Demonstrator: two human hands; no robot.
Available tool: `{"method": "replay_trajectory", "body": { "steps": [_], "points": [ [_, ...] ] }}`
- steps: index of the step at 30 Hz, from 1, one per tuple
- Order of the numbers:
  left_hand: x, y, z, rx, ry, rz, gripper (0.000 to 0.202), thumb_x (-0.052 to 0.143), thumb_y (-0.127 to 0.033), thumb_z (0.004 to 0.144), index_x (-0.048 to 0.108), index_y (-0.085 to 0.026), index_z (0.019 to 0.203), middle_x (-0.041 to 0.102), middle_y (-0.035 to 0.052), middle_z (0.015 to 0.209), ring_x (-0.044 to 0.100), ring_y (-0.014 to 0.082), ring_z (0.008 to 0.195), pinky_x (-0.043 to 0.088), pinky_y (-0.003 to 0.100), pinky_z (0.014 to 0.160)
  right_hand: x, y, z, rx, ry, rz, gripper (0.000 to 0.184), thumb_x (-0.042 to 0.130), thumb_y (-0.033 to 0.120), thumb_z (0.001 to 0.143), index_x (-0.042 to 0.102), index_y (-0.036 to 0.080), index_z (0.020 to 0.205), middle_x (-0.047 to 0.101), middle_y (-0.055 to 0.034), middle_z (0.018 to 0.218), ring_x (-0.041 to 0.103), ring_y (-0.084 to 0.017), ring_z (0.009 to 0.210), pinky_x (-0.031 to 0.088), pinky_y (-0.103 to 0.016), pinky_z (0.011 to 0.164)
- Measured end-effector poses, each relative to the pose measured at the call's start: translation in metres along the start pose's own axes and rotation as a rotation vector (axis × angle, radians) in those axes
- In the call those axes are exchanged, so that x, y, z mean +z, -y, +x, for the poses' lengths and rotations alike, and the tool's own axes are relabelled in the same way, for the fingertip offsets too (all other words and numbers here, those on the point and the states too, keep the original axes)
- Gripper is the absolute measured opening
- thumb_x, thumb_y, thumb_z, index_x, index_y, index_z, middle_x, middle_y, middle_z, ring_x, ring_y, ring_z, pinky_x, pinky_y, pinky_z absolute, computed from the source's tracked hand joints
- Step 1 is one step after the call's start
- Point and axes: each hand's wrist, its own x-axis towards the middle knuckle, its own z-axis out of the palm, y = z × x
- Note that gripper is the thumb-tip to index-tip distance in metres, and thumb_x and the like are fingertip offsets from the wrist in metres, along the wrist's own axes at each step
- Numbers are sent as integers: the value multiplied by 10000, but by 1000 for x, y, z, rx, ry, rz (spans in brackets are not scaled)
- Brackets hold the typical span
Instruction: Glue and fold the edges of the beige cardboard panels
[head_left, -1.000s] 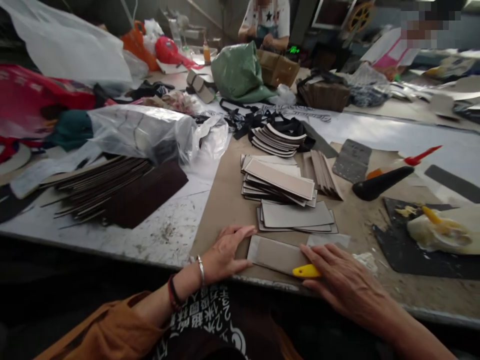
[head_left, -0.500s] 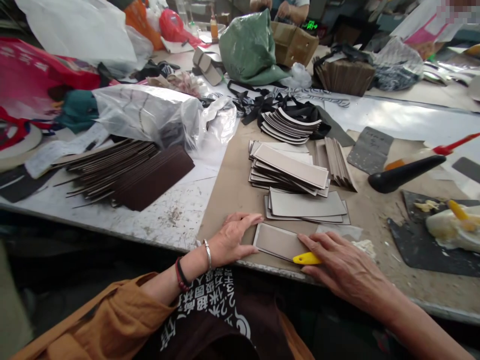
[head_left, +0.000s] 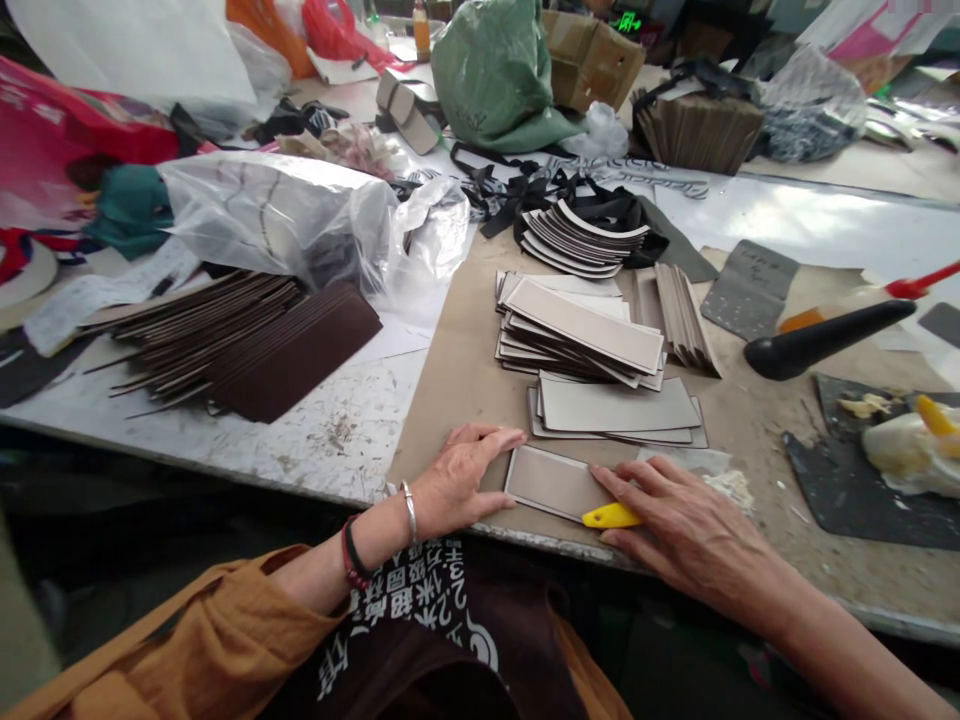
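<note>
Head view, hands (head_left: 667,520) facing inward, bracketing beige panel (head_left: 551,480)

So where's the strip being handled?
In the head view, right of centre: the strip lies by the table's near edge, between left hand and right hand.

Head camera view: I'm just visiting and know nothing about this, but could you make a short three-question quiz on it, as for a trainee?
1. Multiple choice: where is the short yellow handle?
A: in the right hand
B: on the brown cardboard box
C: inside the green bag
2. True or false: the left hand is at the left end of the flat, taupe rectangular piece.
3. Fill in: in the picture, the fanned stack of dark brown flat pieces lies to the ____ of the taupe piece.

Key: 1 A; 2 true; 3 left.
</note>
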Motion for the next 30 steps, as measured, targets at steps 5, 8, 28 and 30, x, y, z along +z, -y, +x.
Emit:
{"method": "replay_trajectory", "body": {
  "steps": [5, 8, 28, 30],
  "points": [
    [2, 3, -1, 12, 4, 25, 649, 699, -218, 687, 406, -187, 1265, 526, 91, 1256, 425, 239, 1166, 332, 438, 1008, -4, 0, 6, -3, 35, 33, 440, 486, 367, 872, 468, 159, 1260, 534, -110, 1042, 475, -238, 888, 458, -391, 759],
    [3, 5, -2, 26, -3, 50, 649, 701, -236, 694, 411, -179, 1272, 535, 104, 1241, 427, 241, 1164, 341, 437, 998, -6, -1, 7, 1, 55, 71, 452, 496, 377, 866, 473, 159, 1260, 535, -112, 1024, 474, -237, 880, 458, -391, 758],
    [2, 10, -5, 241, 28, 262, 308, 558, -362, 831, 602, -304, 1131, 480, 64, 1339, 390, 270, 1217, 336, 466, 984, 0, -13, 6, 43, 46, 166, 472, 490, 482, 847, 509, 258, 1262, 554, -88, 1075, 522, -242, 935, 486, -381, 779],
    [3, 10, -5, 246, 24, 267, 308, 548, -378, 834, 602, -310, 1130, 475, 52, 1345, 386, 267, 1220, 337, 458, 986, 3, -16, 6, 43, 15, 150, 458, 485, 490, 843, 537, 260, 1235, 563, -91, 1063, 536, -252, 917, 495, -395, 760]
  ]
}}
